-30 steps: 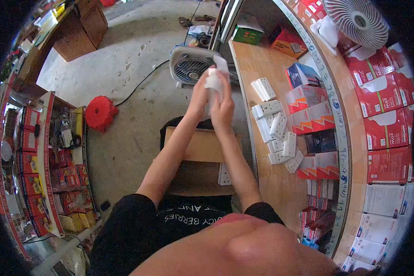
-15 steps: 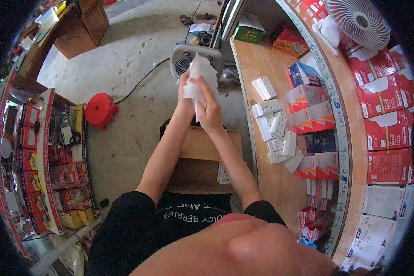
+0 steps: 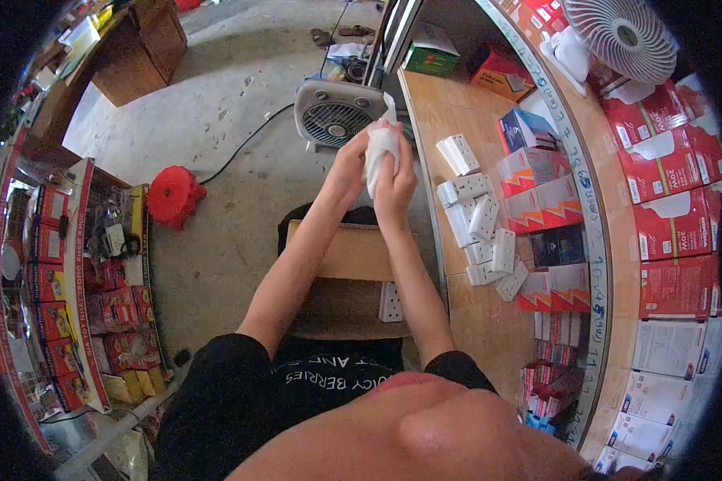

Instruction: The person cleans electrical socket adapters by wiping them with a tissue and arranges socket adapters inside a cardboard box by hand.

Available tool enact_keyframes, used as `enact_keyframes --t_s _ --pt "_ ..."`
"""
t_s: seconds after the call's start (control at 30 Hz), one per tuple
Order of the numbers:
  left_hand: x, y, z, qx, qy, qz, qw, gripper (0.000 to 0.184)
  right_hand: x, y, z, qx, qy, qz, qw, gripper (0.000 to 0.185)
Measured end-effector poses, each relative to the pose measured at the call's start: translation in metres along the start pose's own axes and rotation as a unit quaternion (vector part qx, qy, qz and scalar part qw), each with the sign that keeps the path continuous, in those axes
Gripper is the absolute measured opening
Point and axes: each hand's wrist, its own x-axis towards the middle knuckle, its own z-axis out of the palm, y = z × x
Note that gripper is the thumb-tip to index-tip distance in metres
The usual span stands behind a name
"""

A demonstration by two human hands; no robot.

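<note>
A crumpled white tissue [image 3: 382, 154] is bunched between my two hands, in front of the grey fan [image 3: 335, 119]. My left hand [image 3: 350, 168] is closed against its left side. My right hand [image 3: 396, 186] wraps it from the right, the thumb pressed on its front. One loose end of the tissue sticks up above the fingers. Whether something lies inside the tissue is hidden. Below my forearms is an opened cardboard box [image 3: 350, 253] with a white power strip [image 3: 390, 302] at its right side.
Several white power strips [image 3: 481, 218] lie piled on the wooden counter [image 3: 435, 108] at right, beside orange-and-white boxes [image 3: 529, 210]. A red plastic stool [image 3: 174, 196] stands left on the floor. A rack of packaged goods [image 3: 120, 321] is at far left, a white fan [image 3: 624, 36] upper right.
Both hands have moved right and slightly down. The tissue, spread out and upright before, is now squeezed into a compact bundle, and the grey fan's grille shows more.
</note>
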Motion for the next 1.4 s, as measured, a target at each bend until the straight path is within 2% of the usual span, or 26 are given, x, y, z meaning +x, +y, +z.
enact_keyframes --t_s 0.03,0.1,0.17,0.23,0.27,0.3,0.37,0.4,0.53,0.63,0.67,0.7,0.73,0.77,0.83,0.9,0.93,1.0,1.07,1.1,1.23,1.3,1.33,1.4 --pt "-0.004 0.000 -0.002 0.000 0.000 -0.001 1.000 0.037 -0.001 -0.004 0.001 0.000 0.000 0.001 1.000 0.050" --pt "-0.009 0.002 -0.007 -0.136 0.006 -0.028 0.990 0.036 -0.003 -0.011 0.006 0.004 -0.033 -0.051 0.998 0.053" --pt "-0.009 0.002 -0.012 -0.124 0.032 -0.013 0.992 0.031 -0.010 -0.017 0.010 0.021 -0.032 -0.034 0.999 0.053" --pt "-0.010 0.010 -0.018 -0.157 0.013 -0.023 0.987 0.032 -0.018 -0.014 0.015 -0.019 -0.062 -0.086 0.994 0.051" --pt "0.010 -0.003 -0.068 -0.255 -0.098 -0.041 0.961 0.039 -0.021 -0.012 0.019 -0.004 -0.080 -0.093 0.992 0.049" --pt "0.008 0.002 -0.066 -0.254 -0.099 -0.041 0.961 0.039 -0.022 -0.015 0.021 -0.003 -0.079 -0.094 0.992 0.049" --pt "0.005 0.011 -0.059 -0.158 0.040 -0.018 0.987 0.043 -0.024 -0.019 0.022 -0.042 -0.120 -0.144 0.981 0.052" --pt "0.009 0.012 -0.061 -0.158 0.082 -0.024 0.984 0.047 -0.023 -0.021 0.022 -0.048 -0.118 -0.146 0.981 0.054" --pt "0.015 0.002 -0.055 -0.130 0.084 0.017 0.988 0.043 -0.016 -0.017 0.019 -0.010 -0.106 -0.122 0.987 0.055" --pt "0.002 -0.017 -0.033 0.097 0.078 0.159 0.979 0.027 -0.008 -0.013 0.014 -0.029 -0.073 -0.123 0.989 0.058" --pt "0.001 -0.016 -0.030 0.136 0.016 0.128 0.982 0.031 -0.007 -0.012 0.013 -0.002 -0.036 -0.094 0.995 0.059" --pt "0.000 -0.014 -0.022 0.134 0.016 0.128 0.982 0.031 -0.006 -0.010 0.012 0.024 0.002 -0.065 0.998 0.060" --pt "-0.001 -0.012 -0.013 0.165 0.050 0.116 0.978 0.031 -0.006 -0.006 0.010 0.053 0.016 -0.026 0.998 0.055" --pt "-0.003 -0.010 -0.006 0.195 0.084 0.104 0.972 0.030 -0.006 -0.002 0.011 0.052 0.015 -0.027 0.998 0.055" --pt "0.001 -0.012 -0.011 0.237 0.105 0.124 0.958 0.029 -0.004 -0.005 0.015 0.206 0.074 0.042 0.975 0.049" --pt "0.001 -0.010 -0.012 0.278 0.103 0.167 0.940 0.028 -0.008 0.005 0.017 0.181 0.066 0.046 0.980 0.048" --pt "-0.003 -0.006 -0.007 0.196 0.129 0.133 0.963 0.026 -0.010 0.006 0.019 0.203 0.026 0.071 0.976 0.049" --pt "-0.005 0.002 -0.011 0.155 0.125 0.142 0.970 0.026 -0.014 0.007 0.027 0.235 -0.018 0.126 0.964 0.048" --pt "-0.004 0.006 -0.016 0.096 0.137 0.183 0.969 0.026 -0.018 0.007 0.031 0.221 -0.040 0.105 0.969 0.048" --pt "-0.003 0.008 -0.016 0.096 0.136 0.183 0.969 0.026 -0.019 0.004 0.031 0.204 -0.062 0.086 0.973 0.048" --pt "-0.005 0.013 -0.014 0.094 0.181 0.205 0.957 0.026 -0.025 -0.002 0.030 0.185 -0.077 0.108 0.974 0.051" --pt "-0.006 0.013 -0.011 0.200 0.174 0.237 0.935 0.027 -0.024 -0.008 0.029 0.178 -0.055 0.079 0.979 0.051" --pt "-0.006 0.013 -0.010 0.200 0.174 0.236 0.935 0.027 -0.023 -0.010 0.029 0.170 -0.035 0.050 0.983 0.051" --pt "-0.005 0.011 -0.006 0.172 0.103 0.197 0.960 0.028 -0.021 -0.010 0.026 0.205 -0.009 0.065 0.977 0.051"
